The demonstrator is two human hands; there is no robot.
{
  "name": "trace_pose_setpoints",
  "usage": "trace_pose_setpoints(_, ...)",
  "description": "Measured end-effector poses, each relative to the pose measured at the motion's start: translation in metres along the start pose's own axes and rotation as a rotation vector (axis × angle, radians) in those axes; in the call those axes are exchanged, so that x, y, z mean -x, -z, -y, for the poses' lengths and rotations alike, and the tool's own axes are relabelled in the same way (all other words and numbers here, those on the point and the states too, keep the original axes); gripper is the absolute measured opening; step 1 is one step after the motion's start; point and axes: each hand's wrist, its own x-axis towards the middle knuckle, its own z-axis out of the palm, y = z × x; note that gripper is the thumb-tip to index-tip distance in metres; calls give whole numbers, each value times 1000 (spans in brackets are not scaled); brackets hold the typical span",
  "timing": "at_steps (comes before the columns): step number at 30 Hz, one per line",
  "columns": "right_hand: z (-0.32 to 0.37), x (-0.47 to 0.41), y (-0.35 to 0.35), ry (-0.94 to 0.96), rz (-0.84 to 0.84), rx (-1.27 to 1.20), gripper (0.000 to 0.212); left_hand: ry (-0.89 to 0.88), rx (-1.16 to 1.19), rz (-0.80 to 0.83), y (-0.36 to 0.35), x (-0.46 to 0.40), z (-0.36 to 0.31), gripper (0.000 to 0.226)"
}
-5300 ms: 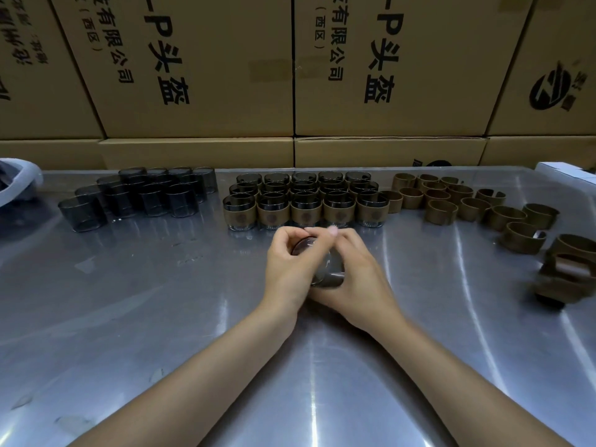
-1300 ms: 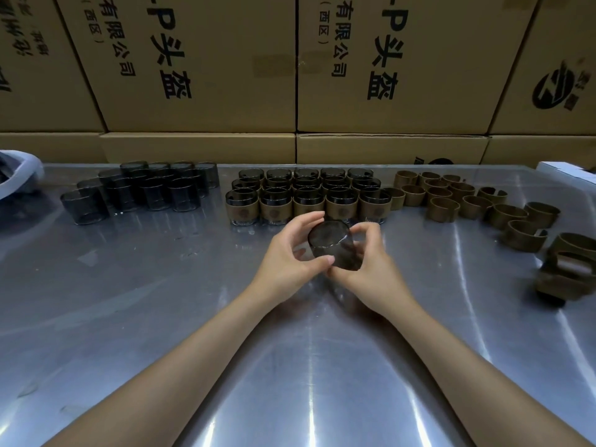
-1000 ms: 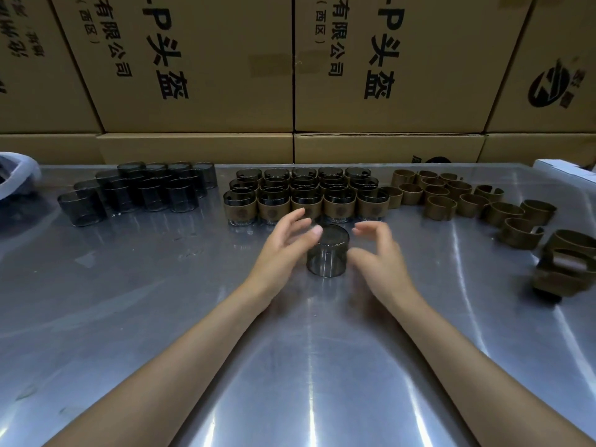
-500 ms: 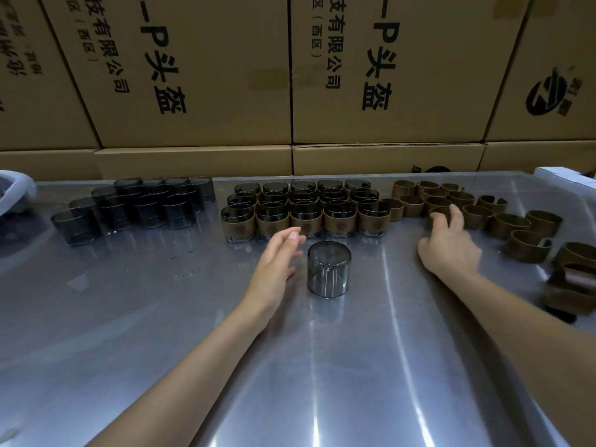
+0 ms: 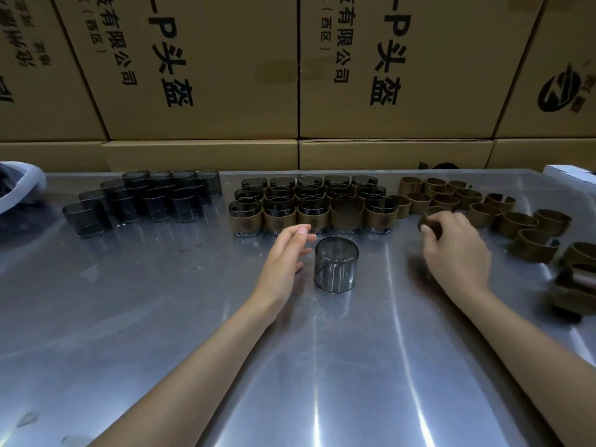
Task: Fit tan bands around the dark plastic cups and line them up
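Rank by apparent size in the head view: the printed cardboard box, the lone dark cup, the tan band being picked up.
1. Printed cardboard box
2. Lone dark plastic cup, nearest the camera
3. Tan band in the right hand, partly hidden

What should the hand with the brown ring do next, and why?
Probably carry the tan band over to the bare cup and slip it around it. The right hand is holding a band taken from the loose pile, the cup stands alone with no band, and the left hand waits open beside it, ready to steady it.
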Motion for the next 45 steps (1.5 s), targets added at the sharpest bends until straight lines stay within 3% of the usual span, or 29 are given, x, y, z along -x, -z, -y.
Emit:
trace_pose_setpoints(8, 79, 66, 25, 195, -151, -366, 9, -35, -1, 47, -1, 5, -2, 18)
trace_pose_setpoints(12, 107, 80, 28, 509, -186, -250, 10, -151, -20, 123, -4, 8, -4, 25)
trace_pose_setpoints(15, 110, 78, 30, 590, -220, -203, 5, -375, -93, 57, -4, 11, -4, 38)
trace_pose_setpoints(17, 108, 75, 31, 558, -241, -205, 4, -472, -215, 37, -6, 12, -3, 46)
trace_pose_setpoints(21, 104, 74, 28, 530, -169, -277, 10, -488, -373, 39, -10, 13, 2, 48)
trace_pose_setpoints(27, 101, 76, 21, 252, 82, -652, 41, -499, -408, 30, -10, 12, 8, 58)
trace_pose_setpoints(30, 97, 73, 15, 92, 326, -750, 42, -514, -445, 69, -10, 12, 8, 56)
trace_pose_setpoints(32, 94, 71, 11, 65, 398, -819, 40, -502, -420, 88, -9, 13, 8, 49)
trace_pose_setpoints(37, 93, 71, 6, -47, 455, -935, 31, -380, -373, 94, -7, 14, 7, 53)
trace_pose_setpoints(42, 93, 69, 5, -111, 481, -954, 38, -255, -319, 174, -8, 15, 4, 43)
trace_pose_setpoints(45, 91, 67, 3, -135, 453, -945, 32, -173, -294, 239, -9, 13, 5, 53)
